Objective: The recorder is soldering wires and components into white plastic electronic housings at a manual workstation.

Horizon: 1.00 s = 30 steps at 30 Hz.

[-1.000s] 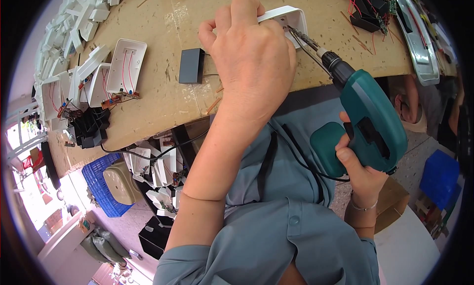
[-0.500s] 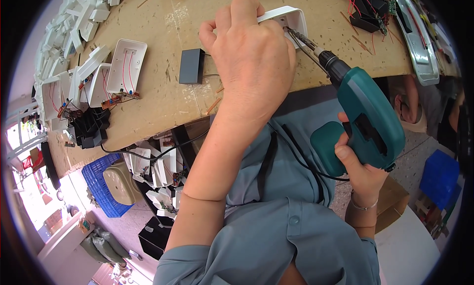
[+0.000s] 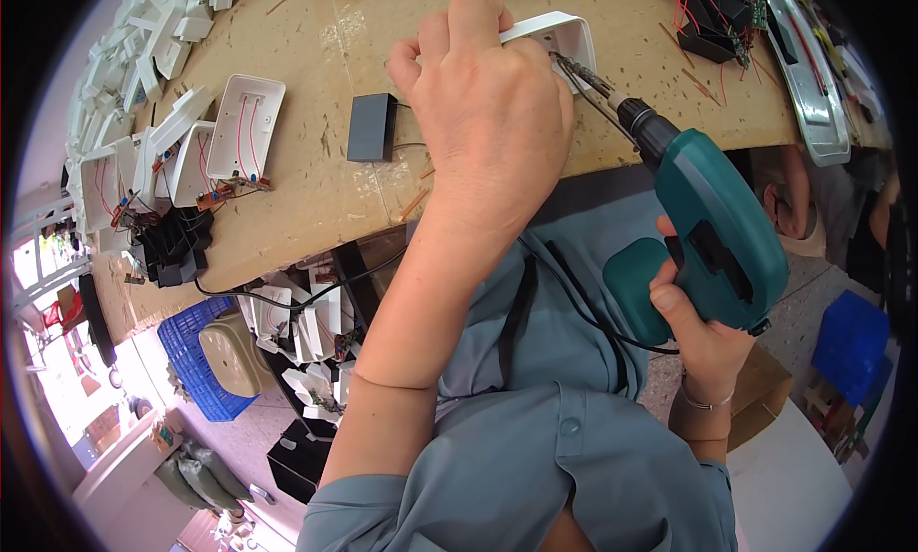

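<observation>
My right hand (image 3: pixel 703 327) is closed round the handle of a green soldering gun (image 3: pixel 722 222) with a black nose. From it a slim metal tip (image 3: pixel 588 77), with a thin tube alongside, reaches into a white plastic housing (image 3: pixel 577 43). The tip meets the inside of the housing near my fingers. My left hand (image 3: pixel 492 102) curls over the near left side of this housing, its back toward me; the fingertips and most of the grip are hidden. Left of that hand a small black box (image 3: pixel 371 128) with a cable stands on the table.
Several white housings with red wires and small boards (image 3: pixel 244 131) lie at the left, beside a white pile (image 3: pixel 115 83). Black parts with red wires (image 3: pixel 712 35) and a metal tray (image 3: pixel 813 83) sit at the right. A black cord (image 3: pixel 301 305) crosses my lap.
Almost nothing differs. The soldering gun's body has shifted very slightly right, while its tip stays inside the white housing. My left hand keeps its place.
</observation>
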Tool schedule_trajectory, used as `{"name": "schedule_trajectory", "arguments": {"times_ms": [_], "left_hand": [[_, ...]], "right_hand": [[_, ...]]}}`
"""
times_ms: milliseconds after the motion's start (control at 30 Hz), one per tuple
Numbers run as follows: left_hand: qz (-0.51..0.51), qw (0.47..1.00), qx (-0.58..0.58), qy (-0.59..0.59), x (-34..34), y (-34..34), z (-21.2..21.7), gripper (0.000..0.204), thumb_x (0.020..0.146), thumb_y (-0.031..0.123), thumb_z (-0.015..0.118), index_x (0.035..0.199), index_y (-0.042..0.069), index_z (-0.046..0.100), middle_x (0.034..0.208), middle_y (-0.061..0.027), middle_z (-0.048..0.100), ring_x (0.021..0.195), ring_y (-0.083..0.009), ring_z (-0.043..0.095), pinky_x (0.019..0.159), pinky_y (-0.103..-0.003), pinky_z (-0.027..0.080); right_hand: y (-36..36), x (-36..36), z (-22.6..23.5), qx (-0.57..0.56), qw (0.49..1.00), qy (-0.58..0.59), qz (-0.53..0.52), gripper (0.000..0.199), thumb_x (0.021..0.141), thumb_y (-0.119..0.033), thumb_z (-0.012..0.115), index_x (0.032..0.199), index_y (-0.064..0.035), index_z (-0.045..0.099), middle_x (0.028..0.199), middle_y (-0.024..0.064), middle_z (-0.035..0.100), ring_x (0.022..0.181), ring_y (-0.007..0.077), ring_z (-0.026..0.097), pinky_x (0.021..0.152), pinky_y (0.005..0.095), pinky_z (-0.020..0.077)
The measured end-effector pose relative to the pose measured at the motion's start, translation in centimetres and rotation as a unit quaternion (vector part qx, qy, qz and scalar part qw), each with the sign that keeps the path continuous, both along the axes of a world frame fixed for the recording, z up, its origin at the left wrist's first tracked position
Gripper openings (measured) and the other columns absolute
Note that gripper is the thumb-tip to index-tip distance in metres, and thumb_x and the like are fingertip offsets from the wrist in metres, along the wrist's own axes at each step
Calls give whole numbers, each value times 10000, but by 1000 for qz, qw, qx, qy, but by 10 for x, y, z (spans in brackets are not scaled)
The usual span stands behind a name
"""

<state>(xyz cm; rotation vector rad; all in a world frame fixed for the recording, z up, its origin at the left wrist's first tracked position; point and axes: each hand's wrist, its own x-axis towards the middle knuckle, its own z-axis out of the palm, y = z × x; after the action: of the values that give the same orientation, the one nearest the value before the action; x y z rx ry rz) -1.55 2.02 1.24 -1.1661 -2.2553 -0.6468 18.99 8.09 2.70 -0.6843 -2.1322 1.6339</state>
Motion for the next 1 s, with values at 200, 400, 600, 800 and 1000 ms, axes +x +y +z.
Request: {"name": "schedule_trajectory", "arguments": {"times_ms": [200, 400, 600, 800, 1000], "left_hand": [[0, 1000, 3, -1, -1, 0, 0, 114, 626, 127, 584, 605, 25, 630, 882, -74, 530, 851, -248, 487, 768, -366, 331], [4, 1000, -1, -5, 0, 0, 0, 109, 624, 123, 586, 608, 26, 633, 883, -73, 530, 853, -248, 486, 769, -365, 332], [7, 999, 18, -29, -4, -1, -6, 111, 627, 125, 590, 626, 27, 642, 893, -74, 531, 865, -251, 486, 775, -368, 334], [8, 999, 13, -34, -5, -2, -8, 106, 632, 123, 594, 627, 29, 643, 900, -75, 532, 869, -253, 486, 787, -368, 335], [-39, 997, 57, -32, -8, -3, -13, 58, 589, 51, 589, 563, 0, 578, 891, -109, 491, 826, -262, 449, 731, -399, 289]], "right_hand": [[-3, 1, 4, -34, 999, -3, -17, 543, 686, 72, 611, 1188, 66, 404, 1079, 228, 533, 722, 124, 546, 655, 242, 471], [-5, 4, 4, -21, 999, 14, -32, 562, 674, 52, 623, 1190, 76, 399, 1069, 229, 535, 709, 135, 548, 653, 245, 471], [-7, 4, 7, -48, 994, 69, -64, 560, 684, -24, 651, 1174, 92, 406, 1028, 230, 545, 672, 142, 555, 631, 239, 471], [-5, 6, 3, -35, 991, 102, -74, 589, 699, -102, 688, 1168, 106, 398, 1014, 243, 543, 652, 152, 561, 583, 231, 473], [-3, 10, 4, -59, 989, 117, -67, 584, 668, -10, 684, 1182, 70, 418, 1075, 226, 544, 691, 126, 551, 645, 245, 465]]}}
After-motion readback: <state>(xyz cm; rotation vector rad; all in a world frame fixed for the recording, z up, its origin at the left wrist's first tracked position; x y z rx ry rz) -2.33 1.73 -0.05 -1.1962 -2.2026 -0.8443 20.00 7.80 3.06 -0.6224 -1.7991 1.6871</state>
